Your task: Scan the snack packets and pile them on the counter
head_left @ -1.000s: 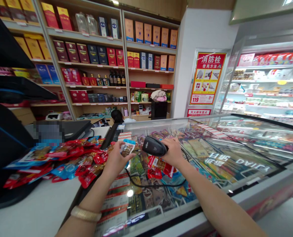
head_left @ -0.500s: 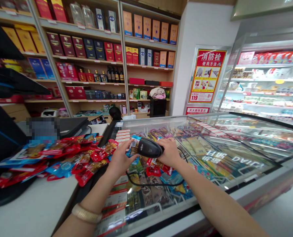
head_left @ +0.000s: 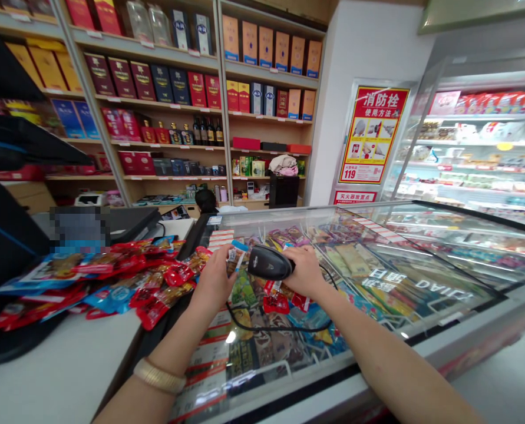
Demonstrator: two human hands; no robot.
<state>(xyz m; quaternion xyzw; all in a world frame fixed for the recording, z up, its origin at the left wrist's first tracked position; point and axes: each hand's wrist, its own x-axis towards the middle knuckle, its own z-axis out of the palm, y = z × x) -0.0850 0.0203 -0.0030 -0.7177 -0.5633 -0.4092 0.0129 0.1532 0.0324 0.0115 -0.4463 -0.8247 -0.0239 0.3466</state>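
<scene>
My right hand [head_left: 305, 271] is closed around the handle of a black barcode scanner [head_left: 268, 263], whose head faces left. A black cable [head_left: 280, 330] loops below it over the freezer's glass top. My left hand [head_left: 213, 275], with a bracelet on the wrist, grips a small snack packet [head_left: 236, 253] with a blue end, a short way left of the scanner head. Red snack packets [head_left: 276, 303] lie beneath the scanner and my right hand, on the glass. Left of my left hand, a heap of red and blue snack packets [head_left: 125, 277] covers part of the white counter.
The glass-topped freezer [head_left: 421, 347] stretches to the right, with packaged goods inside. A dark monitor and stand [head_left: 6, 253] rise at the left. Behind the freezer, a person's dark-haired head [head_left: 206, 201] shows low before the shelves [head_left: 156, 106] of boxes and bottles.
My left hand has moved slightly left with the snack packet, opening a gap between packet and scanner head. The scanner stays almost in place.
</scene>
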